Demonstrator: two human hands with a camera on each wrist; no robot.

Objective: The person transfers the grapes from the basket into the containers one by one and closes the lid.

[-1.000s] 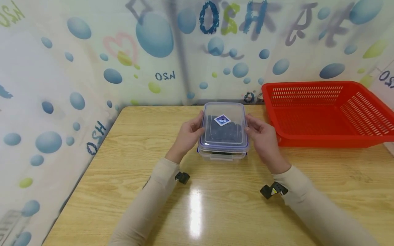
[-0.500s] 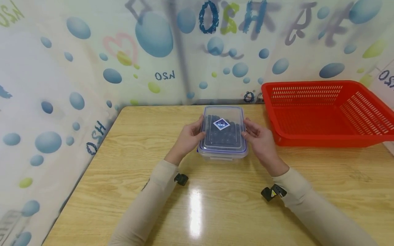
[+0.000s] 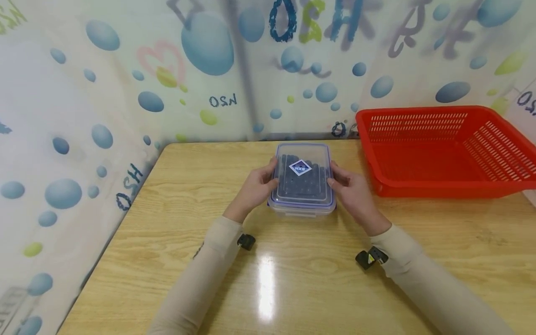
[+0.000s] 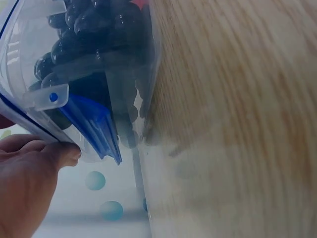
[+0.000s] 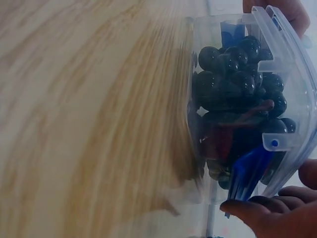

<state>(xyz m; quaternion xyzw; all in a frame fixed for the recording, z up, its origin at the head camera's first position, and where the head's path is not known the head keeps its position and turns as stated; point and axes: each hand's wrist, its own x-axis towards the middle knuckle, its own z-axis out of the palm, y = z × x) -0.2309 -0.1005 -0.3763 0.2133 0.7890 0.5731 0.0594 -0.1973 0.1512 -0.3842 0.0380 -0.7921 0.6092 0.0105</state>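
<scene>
A clear plastic food container [image 3: 305, 210] stands on the wooden table, holding several dark, glossy round fruits [image 5: 230, 74] like grapes. Its clear lid [image 3: 303, 190], with a blue seal line and a diamond-shaped sticker, lies over the rim. Blue side latches hang down unfastened: one latch [image 4: 91, 121] shows in the left wrist view, another latch [image 5: 250, 171] in the right wrist view. My left hand [image 3: 256, 188] grips the lid's left edge, thumb on top. On the opposite edge, my right hand [image 3: 353, 193] holds the lid likewise, fingertips close by the latch.
A red slotted plastic basket [image 3: 444, 190] stands at the right rear of the table [image 3: 201, 186], just beyond my right hand. Behind the table hangs a patterned white curtain [image 3: 268, 74], which also runs down the left side.
The lid has come down and toward me onto the container, so the gap at the near side has narrowed. Both hands moved down slightly with it, keeping their grip.
</scene>
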